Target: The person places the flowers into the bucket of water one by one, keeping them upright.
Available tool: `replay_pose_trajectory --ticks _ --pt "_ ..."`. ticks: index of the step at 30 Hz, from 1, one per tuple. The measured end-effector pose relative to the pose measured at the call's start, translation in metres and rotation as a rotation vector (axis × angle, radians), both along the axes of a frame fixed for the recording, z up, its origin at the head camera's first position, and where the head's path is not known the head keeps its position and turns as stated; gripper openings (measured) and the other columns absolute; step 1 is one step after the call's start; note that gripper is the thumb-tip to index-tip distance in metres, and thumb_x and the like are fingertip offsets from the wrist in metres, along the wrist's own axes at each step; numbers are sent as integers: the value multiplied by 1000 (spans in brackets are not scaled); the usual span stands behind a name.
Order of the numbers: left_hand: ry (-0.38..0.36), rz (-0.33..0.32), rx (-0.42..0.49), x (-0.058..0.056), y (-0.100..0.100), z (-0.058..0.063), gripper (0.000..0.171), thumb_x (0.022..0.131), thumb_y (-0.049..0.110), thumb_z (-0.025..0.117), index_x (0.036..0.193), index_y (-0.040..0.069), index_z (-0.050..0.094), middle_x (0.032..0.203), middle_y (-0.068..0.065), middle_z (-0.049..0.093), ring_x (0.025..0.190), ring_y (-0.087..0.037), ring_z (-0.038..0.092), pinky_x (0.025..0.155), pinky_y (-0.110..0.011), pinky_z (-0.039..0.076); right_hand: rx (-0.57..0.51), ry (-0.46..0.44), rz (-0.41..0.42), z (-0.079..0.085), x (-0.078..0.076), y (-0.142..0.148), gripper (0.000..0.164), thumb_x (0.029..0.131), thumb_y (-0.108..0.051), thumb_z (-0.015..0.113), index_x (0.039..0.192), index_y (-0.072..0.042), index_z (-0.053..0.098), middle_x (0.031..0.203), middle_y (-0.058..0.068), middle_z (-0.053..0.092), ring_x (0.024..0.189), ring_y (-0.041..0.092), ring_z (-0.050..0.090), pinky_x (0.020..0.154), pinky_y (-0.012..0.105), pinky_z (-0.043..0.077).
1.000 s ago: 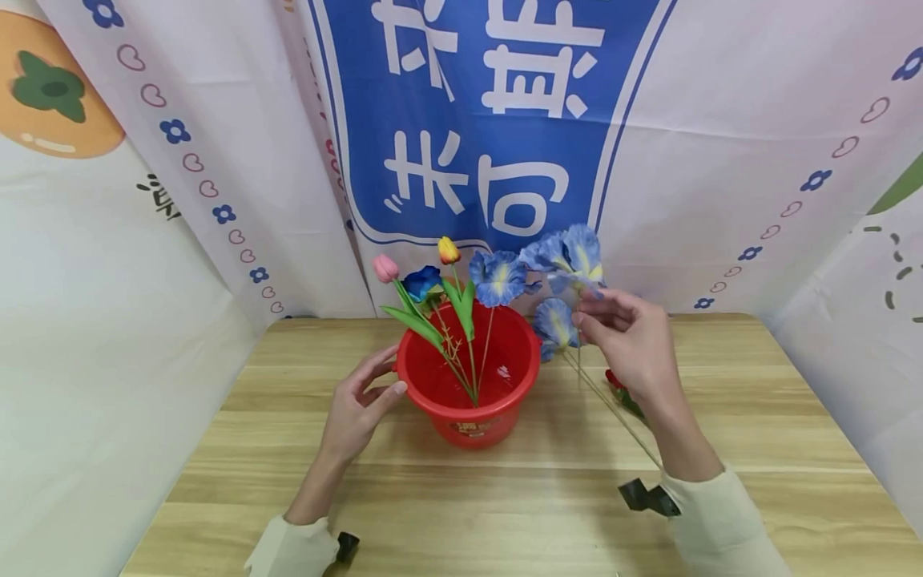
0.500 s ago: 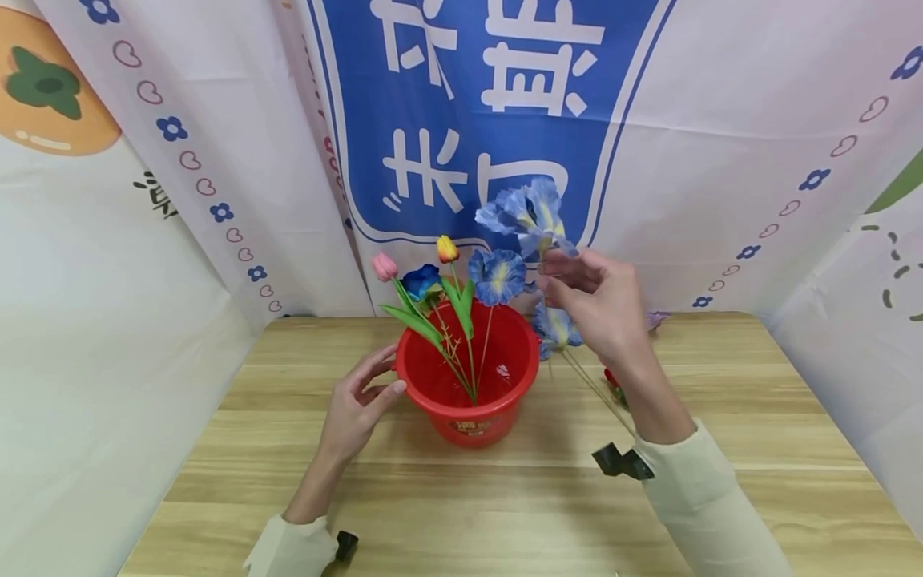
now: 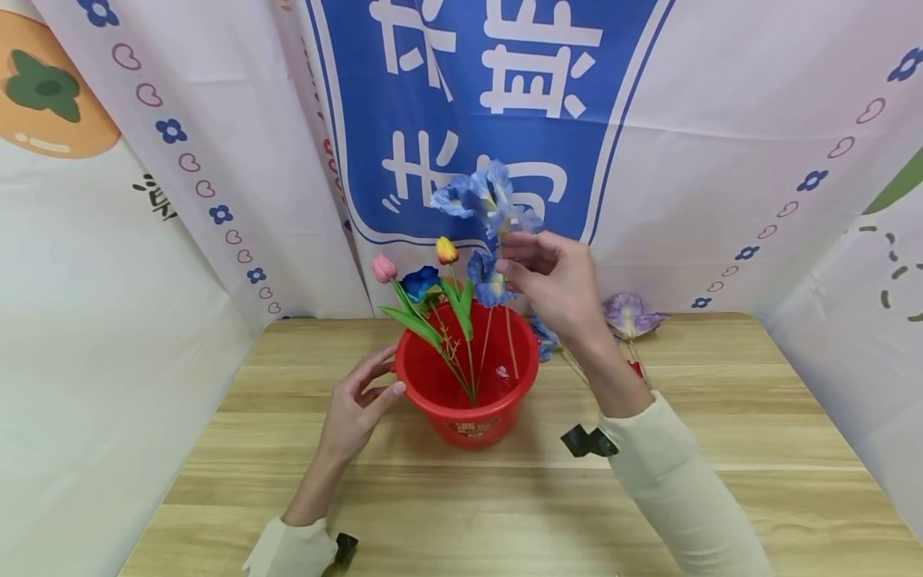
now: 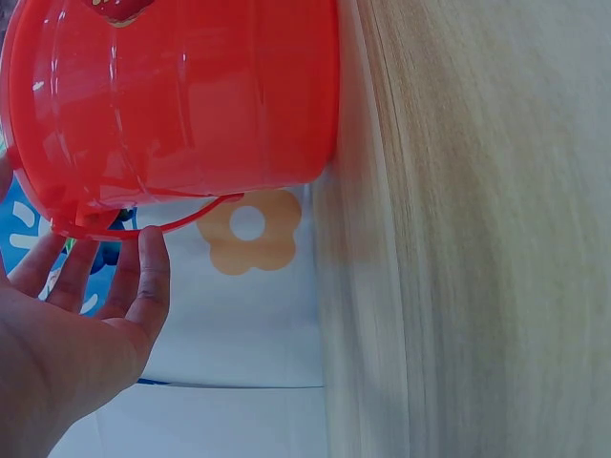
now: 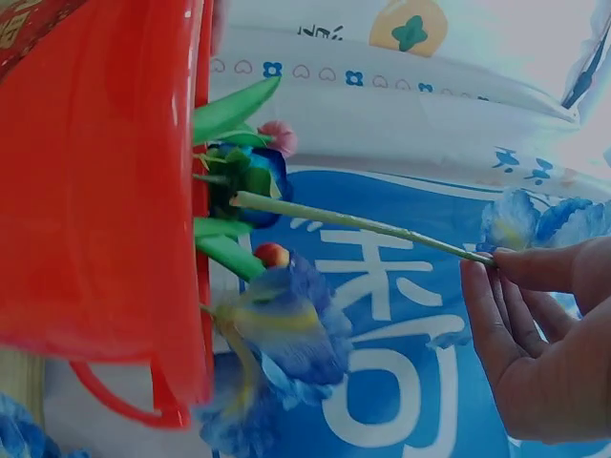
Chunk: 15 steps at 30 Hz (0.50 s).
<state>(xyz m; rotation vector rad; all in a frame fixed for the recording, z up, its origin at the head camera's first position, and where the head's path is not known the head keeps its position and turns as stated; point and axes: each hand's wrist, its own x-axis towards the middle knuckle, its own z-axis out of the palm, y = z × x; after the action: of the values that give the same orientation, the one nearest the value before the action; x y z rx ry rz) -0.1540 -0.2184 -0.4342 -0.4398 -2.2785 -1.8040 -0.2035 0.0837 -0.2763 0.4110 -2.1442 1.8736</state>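
The right hand (image 3: pixel 558 280) has just carried a blue iris (image 3: pixel 493 196) leftward from beside the bucket (image 3: pixel 501 425) to over its mouth, its fingers pinching the stem (image 5: pixel 353 221) just below the bloom. The stem now points down, and its lower end shows above the rim in the right wrist view, so I judge this flower lined up with the bucket but not yet in it. That shift also uncovers a purple iris (image 3: pixel 629 315) on the tabletop (image 3: pixel 469 513). The left hand (image 3: pixel 358 409) is where it was, fingers spread and resting against the bucket's side near its handle (image 4: pixel 199 213), seemingly to steady it. The bucket stands upright and holds a pink tulip (image 3: pixel 384 268), a yellow-red tulip (image 3: pixel 447 251), a dark blue rose (image 3: pixel 421 283) and another blue iris (image 3: pixel 486 280). Outside, to its right, lie a third blue iris (image 3: pixel 544 338) and, mostly hidden by the wrist, something red (image 3: pixel 636 369).
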Motion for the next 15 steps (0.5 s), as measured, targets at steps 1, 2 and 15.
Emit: replay_pose_trajectory --ticks 1,2,15 --pt "0 0 0 0 0 0 54 100 3 72 153 8 59 156 -15 59 129 -1 63 94 -20 62 1 -1 3 0 -1 -3 30 98 -2 76 127 2 75 116 22 79 96 27 79 77 25 67" --pt "0 0 -1 0 0 0 55 100 3 72 153 9 59 155 -15 59 129 -1 63 95 -20 62 2 -2 3 -1 -3 -6 29 98 -3 77 126 1 76 115 21 79 98 32 79 77 26 67" --pt "-4 -4 -3 1 0 -1 55 100 3 72 153 9 59 154 -15 60 129 -2 63 95 -20 62 53 -61 5 -18 -24 -35 25 98 -7 77 123 -3 78 112 15 80 95 32 79 81 33 67"
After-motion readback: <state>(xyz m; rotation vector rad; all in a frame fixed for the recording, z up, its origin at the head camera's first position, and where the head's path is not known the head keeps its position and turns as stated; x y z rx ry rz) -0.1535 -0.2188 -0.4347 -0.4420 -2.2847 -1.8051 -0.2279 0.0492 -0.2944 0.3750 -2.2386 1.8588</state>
